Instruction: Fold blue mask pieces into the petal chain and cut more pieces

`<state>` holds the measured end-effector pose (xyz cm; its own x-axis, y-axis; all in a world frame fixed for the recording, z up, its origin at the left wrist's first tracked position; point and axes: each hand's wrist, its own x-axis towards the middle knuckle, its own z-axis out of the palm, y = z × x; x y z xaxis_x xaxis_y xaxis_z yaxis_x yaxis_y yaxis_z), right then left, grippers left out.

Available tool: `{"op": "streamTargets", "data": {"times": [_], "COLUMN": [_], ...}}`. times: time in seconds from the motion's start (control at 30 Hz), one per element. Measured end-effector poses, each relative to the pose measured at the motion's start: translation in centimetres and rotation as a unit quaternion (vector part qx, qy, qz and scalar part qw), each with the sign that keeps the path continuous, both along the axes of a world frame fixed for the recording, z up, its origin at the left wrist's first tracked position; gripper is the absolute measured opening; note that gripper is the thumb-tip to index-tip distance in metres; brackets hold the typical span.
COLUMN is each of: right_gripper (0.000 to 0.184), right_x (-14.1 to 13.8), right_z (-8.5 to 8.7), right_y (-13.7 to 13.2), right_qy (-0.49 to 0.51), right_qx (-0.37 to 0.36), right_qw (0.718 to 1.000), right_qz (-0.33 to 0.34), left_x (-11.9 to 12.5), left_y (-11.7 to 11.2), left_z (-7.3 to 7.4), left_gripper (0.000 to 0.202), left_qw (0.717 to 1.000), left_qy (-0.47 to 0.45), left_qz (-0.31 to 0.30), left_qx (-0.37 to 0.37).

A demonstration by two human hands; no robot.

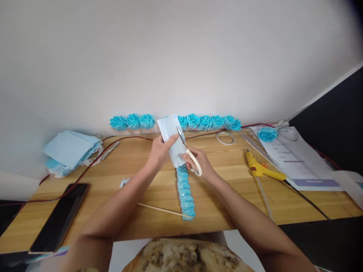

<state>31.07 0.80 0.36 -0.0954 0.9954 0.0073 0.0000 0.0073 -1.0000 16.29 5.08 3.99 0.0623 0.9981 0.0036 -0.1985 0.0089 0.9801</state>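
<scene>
My left hand (162,149) grips a pale blue face mask (171,130) by its left side, thumb on top, and holds it up over the table. My right hand (198,160) is closed on scissors with white handles (195,162). Their blades lie along the mask's right edge; whether they are parted I cannot tell. Below the mask, a row of overlapping folded blue pieces (185,196) runs toward me on the wood. A thin wooden stick (161,208) crosses its near end.
Blue flowers (133,121) line the wall. Masks (70,147) are stacked left, beyond a phone (61,219). At right are a tape roll (226,138), a yellow glue gun (263,170) and papers with a blue flower (267,134). A red-black cable (93,162) crosses the table.
</scene>
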Motion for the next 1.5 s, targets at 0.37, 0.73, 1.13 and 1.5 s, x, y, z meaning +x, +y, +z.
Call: {"op": "streamTargets", "data": {"times": [0.37, 0.73, 1.13, 1.5], "right_gripper": [0.05, 0.061, 0.055, 0.051], "right_x": [0.3, 0.2, 0.3, 0.3], "right_z": [0.0, 0.9, 1.1, 0.6], "right_y": [-0.2, -0.5, -0.4, -0.3], "right_qy": [-0.031, -0.006, -0.03, -0.01], "right_qx": [0.007, 0.039, 0.045, 0.044], "right_qw": [0.998, 0.996, 0.997, 0.998], "right_qz": [0.056, 0.079, 0.048, 0.045], "left_x": [-0.7, -0.3, 0.3, 0.3], "left_y": [0.7, 0.5, 0.0, -0.1], "left_z": [-0.1, 0.0, -0.5, -0.2], "left_gripper": [0.039, 0.034, 0.038, 0.038], "left_qw": [1.0, 0.999, 0.998, 0.997], "left_qy": [-0.025, -0.036, -0.044, -0.058], "left_qz": [-0.011, 0.01, -0.003, -0.011], "left_qx": [-0.01, -0.017, -0.033, -0.045]}}
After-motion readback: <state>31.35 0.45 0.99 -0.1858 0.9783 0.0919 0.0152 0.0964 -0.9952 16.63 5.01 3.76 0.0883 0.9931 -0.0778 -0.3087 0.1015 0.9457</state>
